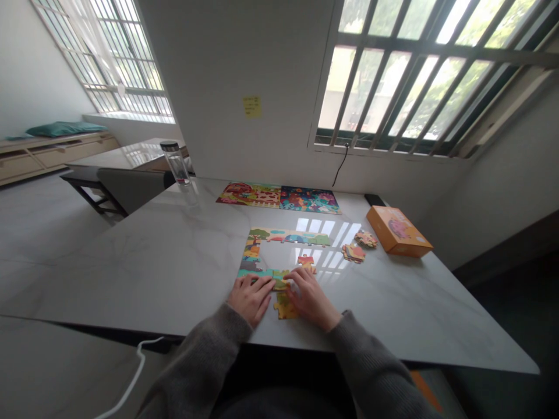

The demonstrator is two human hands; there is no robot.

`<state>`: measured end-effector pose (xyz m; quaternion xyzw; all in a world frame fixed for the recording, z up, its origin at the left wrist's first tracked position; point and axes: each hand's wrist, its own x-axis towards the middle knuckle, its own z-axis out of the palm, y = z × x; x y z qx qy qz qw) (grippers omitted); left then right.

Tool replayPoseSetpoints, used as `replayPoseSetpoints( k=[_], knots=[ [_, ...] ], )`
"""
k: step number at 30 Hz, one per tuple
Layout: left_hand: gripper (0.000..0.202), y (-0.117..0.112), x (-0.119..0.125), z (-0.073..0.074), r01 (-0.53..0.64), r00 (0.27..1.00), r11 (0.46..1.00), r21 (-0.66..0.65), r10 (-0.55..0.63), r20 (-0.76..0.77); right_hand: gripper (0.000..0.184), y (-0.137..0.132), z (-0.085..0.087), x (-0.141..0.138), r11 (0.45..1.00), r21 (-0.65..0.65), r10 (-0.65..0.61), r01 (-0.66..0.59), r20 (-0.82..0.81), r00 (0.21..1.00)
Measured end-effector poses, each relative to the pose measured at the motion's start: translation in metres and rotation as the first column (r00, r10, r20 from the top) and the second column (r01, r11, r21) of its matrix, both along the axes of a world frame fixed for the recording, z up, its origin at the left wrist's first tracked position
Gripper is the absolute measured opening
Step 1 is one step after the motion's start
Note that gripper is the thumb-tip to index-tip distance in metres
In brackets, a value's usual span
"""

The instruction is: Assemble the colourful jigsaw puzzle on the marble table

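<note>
The left hand (250, 299), fingers together, and the right hand (311, 298), fingertips close, are pressing a jigsaw piece (280, 280) against the puzzle border (283, 236) at twelve o'clock, keeping it flush.

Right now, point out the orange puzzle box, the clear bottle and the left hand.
Orange puzzle box (396, 231), head view, top face.
Clear bottle (177, 167), head view, middle of its body.
Left hand (251, 298), head view, back of the hand.

Marble-look worktop (131, 267): two assembled jigsaw puzzles (278, 198) along far edge; partly built puzzle border (283, 236) nearer; loose puzzle pieces (353, 252) beside it; orange box (398, 231); clear lidded bottle (177, 166).
</note>
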<state>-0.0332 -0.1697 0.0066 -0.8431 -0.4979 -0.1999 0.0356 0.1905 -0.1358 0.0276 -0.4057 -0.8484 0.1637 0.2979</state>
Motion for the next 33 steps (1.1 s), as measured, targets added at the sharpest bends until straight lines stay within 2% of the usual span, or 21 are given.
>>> replayPoseSetpoints(
  k=[5,10,14,19,24,30,33],
  knots=[
    [0.040,0.000,0.001,-0.002,-0.001,1.000,1.000,-0.006,0.001,-0.030,0.051,-0.024,-0.001,0.013,0.996,0.017,0.085,-0.088,0.124,0.989],
    [0.037,0.006,0.003,0.003,0.000,0.992,1.000,-0.014,-0.002,-0.128,0.039,-0.029,-0.002,0.016,0.995,-0.007,0.097,-0.097,0.183,0.978],
    [0.031,0.015,0.003,0.009,0.074,0.979,0.997,-0.027,-0.078,-0.186,0.030,-0.029,-0.001,0.021,0.993,-0.077,0.102,-0.092,0.150,0.983],
    [0.029,0.024,0.000,0.002,0.164,0.978,0.986,0.024,-0.160,-0.131,0.023,-0.031,0.005,0.033,0.985,-0.142,0.117,-0.097,0.146,0.982],
    [0.030,0.024,-0.004,-0.006,0.194,0.980,0.978,0.074,-0.190,-0.056,0.029,-0.023,0.010,0.057,0.975,-0.205,0.116,-0.087,0.136,0.984],
    [0.031,0.022,-0.004,0.004,0.182,0.982,0.983,0.001,-0.182,-0.043,0.019,-0.009,0.011,0.084,0.983,-0.182,0.061,-0.037,0.128,0.990],
    [0.025,0.028,-0.002,0.009,0.193,0.979,0.980,-0.051,-0.196,-0.055,0.024,-0.008,0.012,0.085,0.983,-0.181,0.055,-0.027,0.152,0.987]
  ],
)
